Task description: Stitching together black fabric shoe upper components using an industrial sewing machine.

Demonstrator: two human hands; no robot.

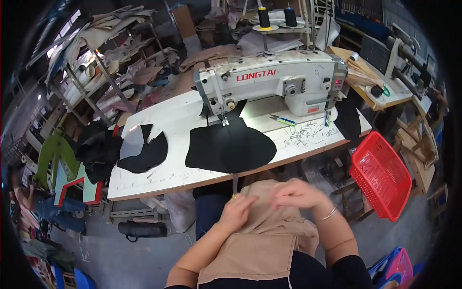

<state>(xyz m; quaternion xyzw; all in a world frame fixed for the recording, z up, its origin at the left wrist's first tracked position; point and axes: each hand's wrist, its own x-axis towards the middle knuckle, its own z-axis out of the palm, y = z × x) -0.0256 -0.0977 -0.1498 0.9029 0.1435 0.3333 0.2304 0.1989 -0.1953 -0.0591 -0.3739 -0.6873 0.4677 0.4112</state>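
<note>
My left hand [235, 212] is over my lap, its fingers closed on the lower end of a narrow grey strip [235, 184] that hangs at the table's front edge. A small yellow spot shows at those fingertips; I cannot make out what it is. To its right, my right hand [294, 193] hovers above the tan apron [262, 245], its fingers bent and smeared by motion. A rounded black fabric piece [231, 147] lies flat on the white table [159, 179], its back edge at the needle and presser foot of a white sewing machine [269, 74].
Left on the table are black cut pieces [149, 156] with a greyish patch. Thread snips [282, 120] and thread scraps [308, 135] lie right. A red plastic basket [382, 176] stands beside the table. Thread cones [263, 18] rise behind the machine; crowded shelves [110, 72] fill the back left.
</note>
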